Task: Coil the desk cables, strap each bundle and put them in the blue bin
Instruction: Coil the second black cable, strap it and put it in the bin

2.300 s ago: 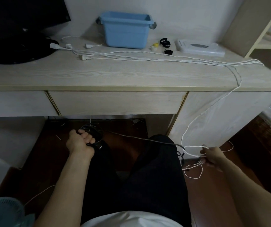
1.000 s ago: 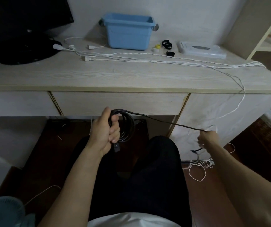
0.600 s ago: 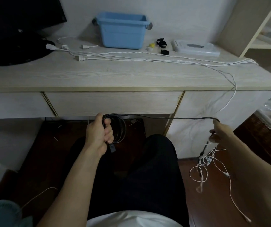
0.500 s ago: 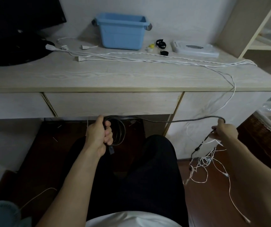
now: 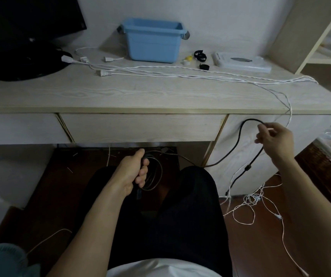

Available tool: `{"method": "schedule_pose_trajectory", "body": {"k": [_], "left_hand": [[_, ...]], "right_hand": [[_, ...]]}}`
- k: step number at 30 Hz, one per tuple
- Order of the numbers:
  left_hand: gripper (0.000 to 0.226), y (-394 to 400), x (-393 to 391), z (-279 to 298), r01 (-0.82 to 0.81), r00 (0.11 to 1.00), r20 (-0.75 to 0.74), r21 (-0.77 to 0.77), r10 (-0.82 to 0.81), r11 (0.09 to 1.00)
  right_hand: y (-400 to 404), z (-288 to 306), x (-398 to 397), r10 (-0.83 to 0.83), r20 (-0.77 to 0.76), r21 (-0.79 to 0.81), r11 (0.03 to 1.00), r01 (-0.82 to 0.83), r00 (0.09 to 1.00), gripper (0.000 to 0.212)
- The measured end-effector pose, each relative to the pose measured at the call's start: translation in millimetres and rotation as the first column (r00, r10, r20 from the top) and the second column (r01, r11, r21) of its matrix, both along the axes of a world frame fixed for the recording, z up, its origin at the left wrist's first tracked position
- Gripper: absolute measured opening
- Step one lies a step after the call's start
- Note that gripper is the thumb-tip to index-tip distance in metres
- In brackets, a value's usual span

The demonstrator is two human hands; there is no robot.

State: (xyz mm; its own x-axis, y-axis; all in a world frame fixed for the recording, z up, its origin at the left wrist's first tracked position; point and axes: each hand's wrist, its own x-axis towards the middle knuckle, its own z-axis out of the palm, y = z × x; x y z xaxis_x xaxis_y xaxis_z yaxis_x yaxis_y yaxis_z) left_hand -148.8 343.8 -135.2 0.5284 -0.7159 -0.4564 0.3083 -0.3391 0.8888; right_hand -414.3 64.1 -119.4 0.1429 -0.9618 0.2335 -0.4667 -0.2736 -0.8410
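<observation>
My left hand (image 5: 134, 171) grips a coil of black cable (image 5: 154, 176) above my lap, below the desk drawer. The cable's free length (image 5: 238, 140) arcs up to my right hand (image 5: 274, 139), which pinches it in front of the desk's right panel; its tail hangs down toward the floor. Several white cables (image 5: 180, 71) lie stretched across the desk top and drop over the right edge into a tangle (image 5: 254, 198) on the floor. The blue bin (image 5: 152, 44) stands at the back of the desk. Black straps (image 5: 200, 54) lie to its right.
A black monitor and its base (image 5: 26, 62) fill the desk's left back corner. A flat white box (image 5: 240, 62) lies right of the straps. A shelf unit (image 5: 308, 37) rises at the right. My legs in dark trousers sit under the desk (image 5: 160, 94).
My right hand has risen and moved right, drawing the black cable up into a loop. My left hand with the coil has dropped slightly. White tangle fell back to the floor.
</observation>
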Motion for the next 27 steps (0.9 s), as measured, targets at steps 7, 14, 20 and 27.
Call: {"method": "schedule_pose_trajectory", "body": {"k": [7, 14, 20, 27], "left_hand": [[0.046, 1.6, 0.7, -5.8, -0.025, 1.000, -0.013, -0.008, 0.025, 1.000], [0.048, 5.6, -1.0, -8.1, 0.036, 0.996, -0.083, -0.035, -0.038, 0.999], [0.047, 12.4, -2.9, -6.6, 0.067, 0.986, -0.147, -0.081, -0.079, 0.994], [0.050, 13.9, -11.8, -4.0, 0.084, 0.984, -0.144, -0.123, -0.102, 0.989]], "right_hand": [[19.6, 34.9, 3.4, 0.055, -0.245, -0.087, 0.993, -0.078, 0.968, 0.040], [23.9, 25.4, 4.0, 0.497, -0.675, 0.532, 0.840, -0.107, 0.545, 0.052], [47.6, -9.3, 15.9, 0.559, -0.766, 0.581, 0.814, -0.031, 0.317, 0.083], [120.2, -1.4, 77.1, 0.857, -0.130, 0.504, 0.490, -0.712, 0.498, 0.033]]}}
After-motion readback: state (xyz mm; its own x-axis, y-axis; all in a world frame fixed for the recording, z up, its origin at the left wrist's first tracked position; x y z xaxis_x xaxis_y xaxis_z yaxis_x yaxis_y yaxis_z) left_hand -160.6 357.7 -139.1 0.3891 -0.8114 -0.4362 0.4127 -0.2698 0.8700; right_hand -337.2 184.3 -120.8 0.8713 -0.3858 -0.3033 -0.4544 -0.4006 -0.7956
